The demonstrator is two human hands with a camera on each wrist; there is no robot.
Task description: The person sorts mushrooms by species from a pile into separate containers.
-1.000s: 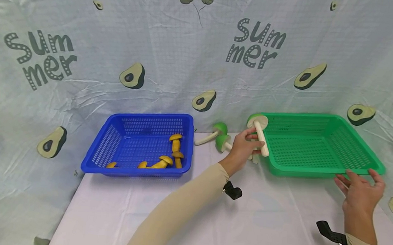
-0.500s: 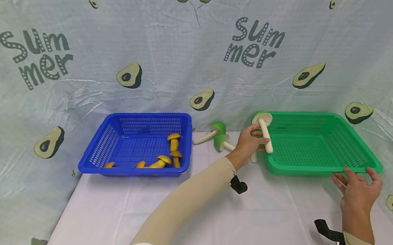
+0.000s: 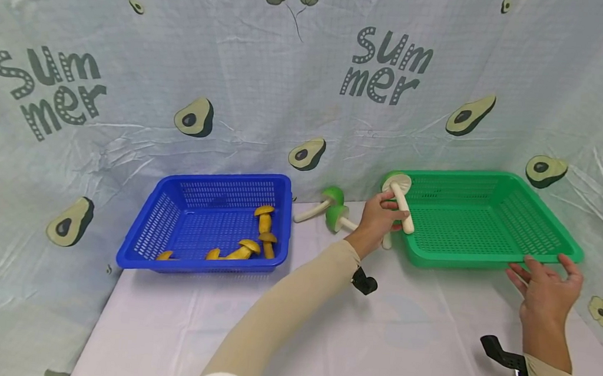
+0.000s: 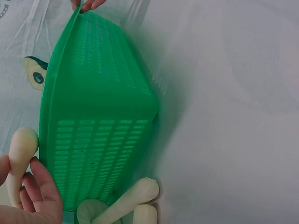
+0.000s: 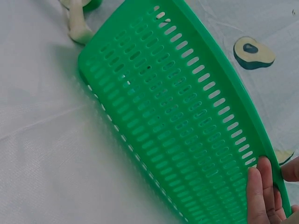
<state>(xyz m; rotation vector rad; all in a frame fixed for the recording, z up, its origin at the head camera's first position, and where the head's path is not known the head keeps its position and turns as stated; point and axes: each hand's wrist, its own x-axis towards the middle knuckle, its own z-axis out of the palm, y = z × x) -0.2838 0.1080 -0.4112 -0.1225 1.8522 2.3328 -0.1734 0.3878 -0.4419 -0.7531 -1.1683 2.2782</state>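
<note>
My left hand [image 3: 376,220] pinches the stem of a toy mushroom [image 3: 402,208] with a green cap and white stem. It tilts, cap up, at the left rim of the green plastic basket [image 3: 466,261]. In the left wrist view, the mushroom's pale stem [image 4: 22,145] lies between thumb and fingers, right beside the basket's rim. At the basket's front right, my right hand [image 3: 549,293] grips the rim; in the right wrist view its fingers [image 5: 265,186] lie outside the wall, thumb over the edge. Inside, the basket shows a bare mesh floor.
More green-capped mushrooms [image 3: 334,219] lie on the table between the baskets, some partly behind my left hand. A blue basket [image 3: 134,254] at left holds several yellow-brown mushrooms [image 3: 264,220]. A printed cloth [image 3: 256,90] hangs close behind both baskets.
My left hand has moved slightly right with the mushroom, bringing it closer over the green basket's left rim. My right hand keeps its grip on the rim. The head view has shifted slightly.
</note>
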